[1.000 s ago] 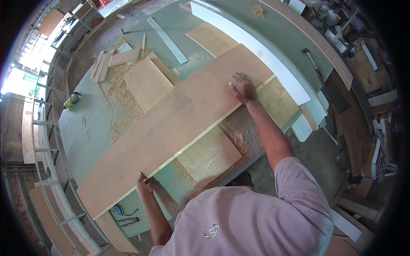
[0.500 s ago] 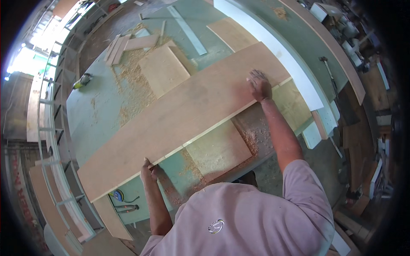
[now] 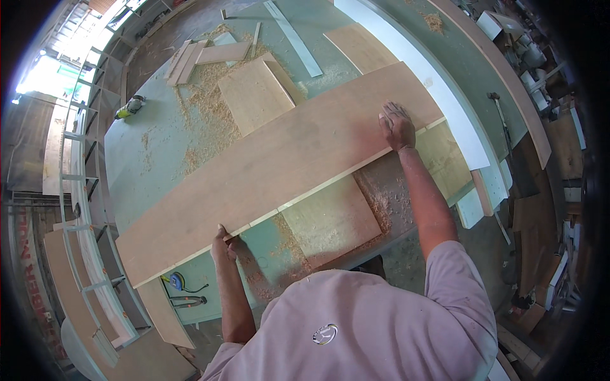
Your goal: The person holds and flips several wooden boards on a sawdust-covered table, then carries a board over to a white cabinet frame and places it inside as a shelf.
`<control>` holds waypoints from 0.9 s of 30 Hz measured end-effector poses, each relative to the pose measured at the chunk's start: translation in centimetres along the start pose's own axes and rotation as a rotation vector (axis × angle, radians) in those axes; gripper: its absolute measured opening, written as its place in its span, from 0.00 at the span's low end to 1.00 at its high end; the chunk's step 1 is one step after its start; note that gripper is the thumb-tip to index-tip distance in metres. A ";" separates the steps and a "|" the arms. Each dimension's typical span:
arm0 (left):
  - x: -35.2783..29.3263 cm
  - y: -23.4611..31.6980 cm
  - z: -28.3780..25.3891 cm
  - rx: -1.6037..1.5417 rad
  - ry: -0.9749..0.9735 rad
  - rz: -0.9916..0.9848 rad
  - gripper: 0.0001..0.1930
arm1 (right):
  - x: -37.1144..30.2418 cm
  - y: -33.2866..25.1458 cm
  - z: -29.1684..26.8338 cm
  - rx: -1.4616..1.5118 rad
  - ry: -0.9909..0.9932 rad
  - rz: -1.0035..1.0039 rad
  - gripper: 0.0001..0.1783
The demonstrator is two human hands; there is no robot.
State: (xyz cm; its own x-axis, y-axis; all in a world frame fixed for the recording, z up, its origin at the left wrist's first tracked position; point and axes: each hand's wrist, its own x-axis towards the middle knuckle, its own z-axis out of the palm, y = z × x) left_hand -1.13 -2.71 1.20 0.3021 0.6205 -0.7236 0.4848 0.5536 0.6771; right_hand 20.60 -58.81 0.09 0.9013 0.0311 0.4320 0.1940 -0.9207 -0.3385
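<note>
A long brown wooden board with a pale front edge lies slantwise across the work table, resting on other panels. My left hand grips its near edge toward the left, thumb on top and the other fingers underneath, mostly hidden. Toward the board's right end, my right hand rests palm down on the top face, its fingers stretched forward over the wood. Whether anything lies under that palm is hidden. Below the board's near edge, a pale square panel shows, dusted with shavings.
Wood shavings and small panels cover the table beyond the board. A power tool sits at far left. A tape measure and pliers lie near left. A hammer lies right, past a long white panel.
The whole scene has shifted slightly to the right in the picture. Both hands keep about the same places on the board.
</note>
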 end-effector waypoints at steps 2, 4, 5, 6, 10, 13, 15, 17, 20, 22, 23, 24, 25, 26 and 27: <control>1.3 -0.2 -1.3 -0.002 -0.065 0.028 0.17 | 0.2 -0.3 0.0 0.005 -0.008 0.006 0.26; 1.4 -0.1 -1.3 0.006 -0.104 0.016 0.16 | 0.2 -0.1 0.0 0.001 -0.006 0.007 0.26; 1.4 0.0 -1.3 0.012 -0.142 0.005 0.16 | 0.1 0.0 0.1 -0.001 -0.002 0.006 0.25; 1.3 0.0 -1.1 0.013 -0.141 0.004 0.16 | 0.2 -0.1 0.1 -0.001 -0.004 0.006 0.25; 1.5 0.0 -0.3 -0.076 -0.104 0.015 0.15 | 0.6 -0.2 0.3 -0.002 0.002 0.001 0.25; 2.0 0.1 -0.3 -0.084 -0.136 0.006 0.14 | 0.9 0.0 0.6 0.000 0.005 -0.005 0.25; 2.6 0.3 -0.6 -0.063 -0.132 -0.003 0.14 | 1.1 0.0 0.8 0.008 0.005 -0.008 0.25; 3.3 0.4 -1.2 -0.050 -0.198 -0.021 0.14 | 1.4 -0.2 0.8 0.013 0.004 -0.012 0.25; 2.1 0.7 0.4 -0.061 -0.138 -0.001 0.14 | 1.4 0.2 1.1 0.005 -0.009 0.010 0.25; 2.6 0.7 0.0 -0.069 -0.149 -0.002 0.14 | 1.7 -0.2 1.2 0.012 -0.012 0.011 0.25; 2.9 0.8 -0.3 -0.074 -0.162 -0.003 0.14 | 1.9 -0.4 1.3 0.016 -0.014 0.014 0.25; 3.1 0.9 -0.3 -0.073 -0.162 -0.004 0.14 | 1.9 -0.3 1.4 0.015 -0.014 0.015 0.25; 3.2 1.0 -0.3 -0.060 -0.168 -0.011 0.14 | 2.0 -0.2 1.4 0.010 -0.015 0.010 0.26; 3.3 1.1 -0.3 -0.046 -0.174 -0.018 0.14 | 2.1 -0.2 1.5 0.004 -0.015 0.005 0.26; 3.3 1.3 -0.1 -0.044 -0.179 -0.020 0.14 | 2.2 0.0 1.5 0.000 -0.014 0.008 0.26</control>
State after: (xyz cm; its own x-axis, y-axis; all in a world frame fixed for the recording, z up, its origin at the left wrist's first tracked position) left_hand 0.45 0.09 -0.31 0.4359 0.5025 -0.7466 0.4573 0.5909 0.6647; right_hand 23.19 -58.12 -0.22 0.9081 0.0289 0.4177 0.1865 -0.9211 -0.3417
